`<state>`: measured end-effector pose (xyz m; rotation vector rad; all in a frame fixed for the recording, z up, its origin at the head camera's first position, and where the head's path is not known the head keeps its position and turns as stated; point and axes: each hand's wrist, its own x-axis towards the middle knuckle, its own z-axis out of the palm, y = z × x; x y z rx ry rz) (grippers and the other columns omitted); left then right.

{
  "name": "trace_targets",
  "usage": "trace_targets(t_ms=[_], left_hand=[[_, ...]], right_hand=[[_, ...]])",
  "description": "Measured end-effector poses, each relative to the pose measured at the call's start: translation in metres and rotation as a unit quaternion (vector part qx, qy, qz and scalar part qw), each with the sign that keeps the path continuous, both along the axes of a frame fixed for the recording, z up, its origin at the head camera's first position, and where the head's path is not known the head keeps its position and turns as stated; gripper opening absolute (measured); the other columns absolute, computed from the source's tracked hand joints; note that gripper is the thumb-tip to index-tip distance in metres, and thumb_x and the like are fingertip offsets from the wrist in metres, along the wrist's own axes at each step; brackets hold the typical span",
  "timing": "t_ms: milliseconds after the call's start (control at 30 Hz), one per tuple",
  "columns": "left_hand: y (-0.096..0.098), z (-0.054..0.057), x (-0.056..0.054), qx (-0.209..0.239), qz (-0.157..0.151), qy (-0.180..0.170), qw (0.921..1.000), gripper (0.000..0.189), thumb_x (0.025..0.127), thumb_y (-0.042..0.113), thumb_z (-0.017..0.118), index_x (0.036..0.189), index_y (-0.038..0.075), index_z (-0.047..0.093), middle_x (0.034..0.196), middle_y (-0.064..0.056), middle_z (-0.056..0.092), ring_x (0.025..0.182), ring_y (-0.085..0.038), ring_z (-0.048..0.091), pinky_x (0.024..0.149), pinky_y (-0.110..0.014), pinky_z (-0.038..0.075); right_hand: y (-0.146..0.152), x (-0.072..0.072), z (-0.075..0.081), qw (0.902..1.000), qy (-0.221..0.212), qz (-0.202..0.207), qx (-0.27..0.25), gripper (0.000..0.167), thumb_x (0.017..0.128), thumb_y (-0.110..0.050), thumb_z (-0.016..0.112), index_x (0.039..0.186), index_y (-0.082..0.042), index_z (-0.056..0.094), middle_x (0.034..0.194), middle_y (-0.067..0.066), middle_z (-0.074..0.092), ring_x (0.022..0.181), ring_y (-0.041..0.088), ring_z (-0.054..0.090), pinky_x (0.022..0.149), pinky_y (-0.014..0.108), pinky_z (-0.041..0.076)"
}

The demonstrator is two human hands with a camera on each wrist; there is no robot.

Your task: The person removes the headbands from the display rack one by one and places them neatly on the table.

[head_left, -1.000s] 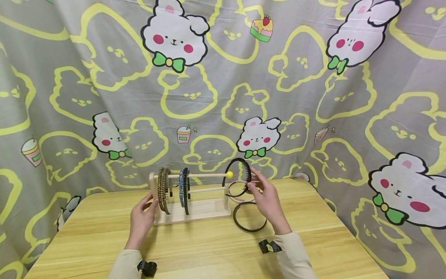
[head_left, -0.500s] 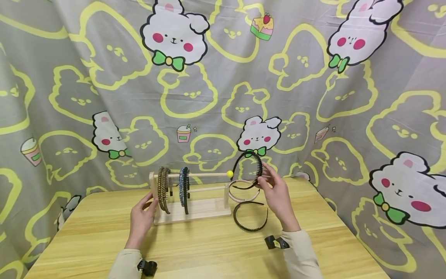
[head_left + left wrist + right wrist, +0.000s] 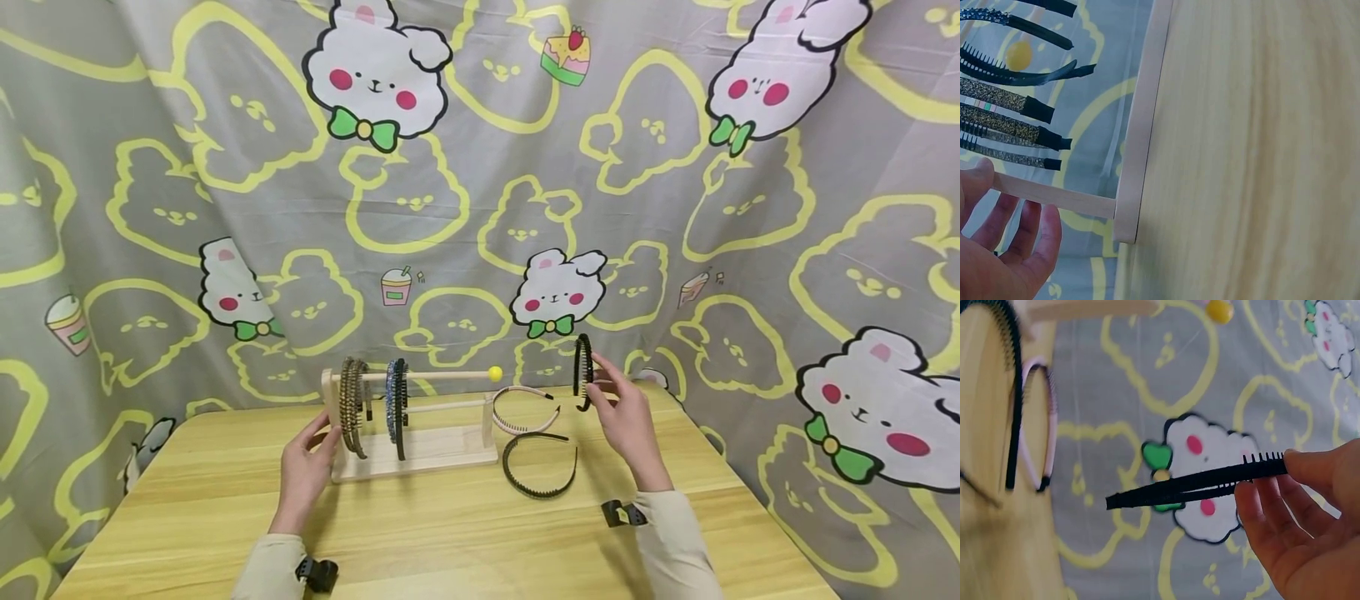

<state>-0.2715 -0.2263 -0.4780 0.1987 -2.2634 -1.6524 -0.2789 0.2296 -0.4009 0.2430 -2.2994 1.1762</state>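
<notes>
My left hand (image 3: 306, 467) pinches the left upright of a pale wooden headband rack (image 3: 450, 454), thumb on one side and fingers on the other, as the left wrist view also shows. Glittery gold-brown headbands (image 3: 349, 408) hang on the rack close to that hand. Farther along its rods hang a blue sparkly headband (image 3: 392, 404) and a black one (image 3: 401, 433). Right of the rack, my right hand (image 3: 626, 417) holds a black toothed headband (image 3: 584, 375) in the air, pinched between thumb and fingers. In the right wrist view this headband (image 3: 1197, 482) appears edge-on.
A pink headband (image 3: 517, 431) lies on the table (image 3: 420, 533) beside the rack's right end, with a black toothed headband (image 3: 538, 495) in front of it. The upper rod ends in a yellow ball (image 3: 495, 374). A patterned curtain (image 3: 465, 208) hangs behind the table.
My right hand has moved right with the black headband, away from the rod's yellow end, and the headband has turned edge-on. My left hand stays on the rack.
</notes>
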Motion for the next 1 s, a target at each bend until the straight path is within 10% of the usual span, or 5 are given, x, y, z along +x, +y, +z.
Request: trace_targets(t_ms=[633, 1000], left_hand=[[0.000, 0.002, -0.002, 0.008, -0.004, -0.003, 1.0000, 0.046, 0.105, 0.020, 0.059, 0.149, 0.005, 0.053, 0.148, -0.018, 0.055, 0.099, 0.009, 0.051, 0.079, -0.009, 0.051], [0.000, 0.002, -0.002, 0.010, -0.002, -0.005, 0.9999, 0.046, 0.105, 0.019, 0.059, 0.149, 0.005, 0.052, 0.147, -0.021, 0.055, 0.121, -0.027, 0.056, 0.079, -0.009, 0.051]], right_hand=[[0.022, -0.029, -0.048, 0.9692, 0.018, -0.038, 0.243, 0.048, 0.093, 0.007, 0.068, 0.139, -0.007, 0.064, 0.105, 0.018, 0.070, 0.083, 0.033, 0.068, 0.066, 0.047, 0.057], [0.033, -0.038, -0.071, 0.9561, -0.015, -0.006, 0.292, 0.046, 0.086, 0.011, 0.073, 0.129, -0.007, 0.071, 0.085, 0.007, 0.067, 0.073, 0.021, 0.061, 0.063, 0.038, 0.053]])
